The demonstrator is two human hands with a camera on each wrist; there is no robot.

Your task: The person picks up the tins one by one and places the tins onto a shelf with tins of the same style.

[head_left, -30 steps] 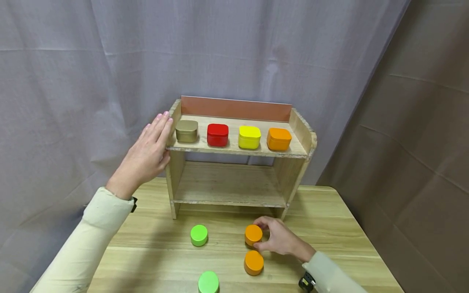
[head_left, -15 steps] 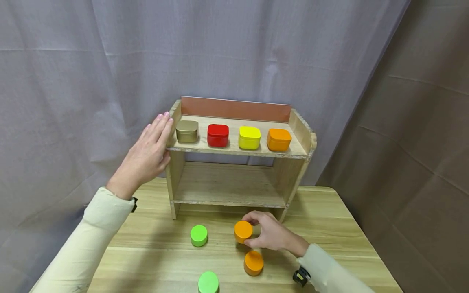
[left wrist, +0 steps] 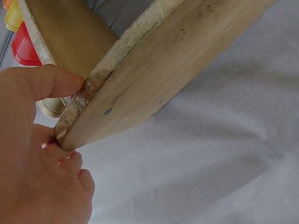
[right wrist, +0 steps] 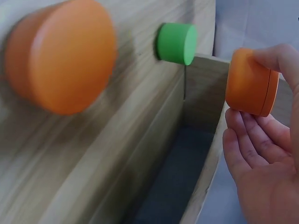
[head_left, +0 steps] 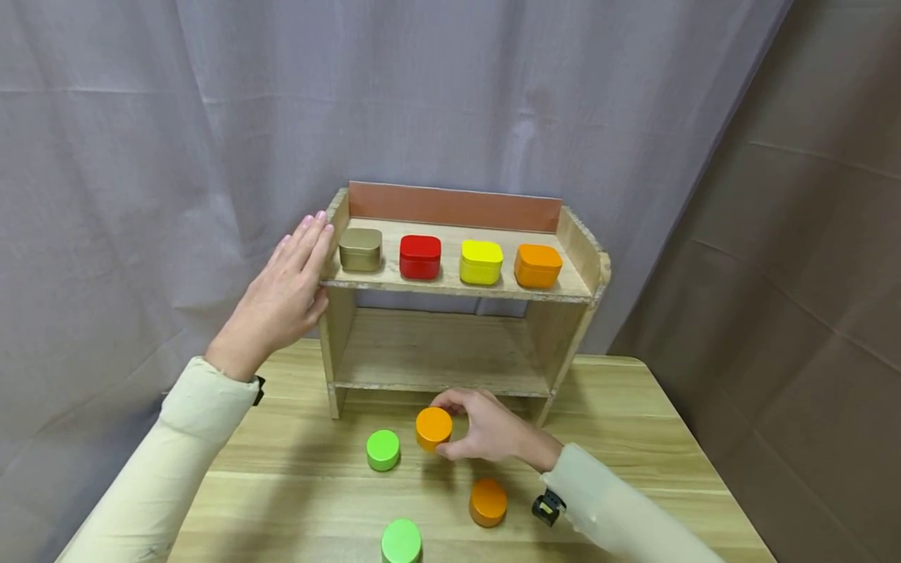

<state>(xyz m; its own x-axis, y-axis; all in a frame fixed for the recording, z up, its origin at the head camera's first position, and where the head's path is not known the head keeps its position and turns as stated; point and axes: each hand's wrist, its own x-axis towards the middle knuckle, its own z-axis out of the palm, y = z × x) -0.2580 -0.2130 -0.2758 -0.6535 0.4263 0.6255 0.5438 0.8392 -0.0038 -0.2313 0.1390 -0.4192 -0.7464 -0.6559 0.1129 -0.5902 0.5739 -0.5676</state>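
Note:
In the head view, my right hand [head_left: 486, 426] pinches a round orange lidded tin [head_left: 432, 426] between thumb and fingers, raised over the table in front of the shelf, its shadow beneath. The right wrist view shows the lid seam on this tin [right wrist: 252, 83]. My left hand [head_left: 278, 289] holds the left side panel of the small wooden shelf [head_left: 450, 392]; in the left wrist view its thumb and fingers grip the panel's edge [left wrist: 77, 105]. A bright green round tin [head_left: 383, 449] stands just left of the held one.
Another orange round tin [head_left: 488, 502] and a light green one [head_left: 401, 541] stand nearer on the wooden table [head_left: 633, 438]. On the upper board sit gold [head_left: 361, 250], red [head_left: 420, 257], yellow [head_left: 482, 262] and orange [head_left: 538, 266] squarish tins. Grey curtain [head_left: 211, 156] hangs behind.
My right hand has lifted the orange round tin off the table and carried it left and toward the shelf. The left hand stays in place.

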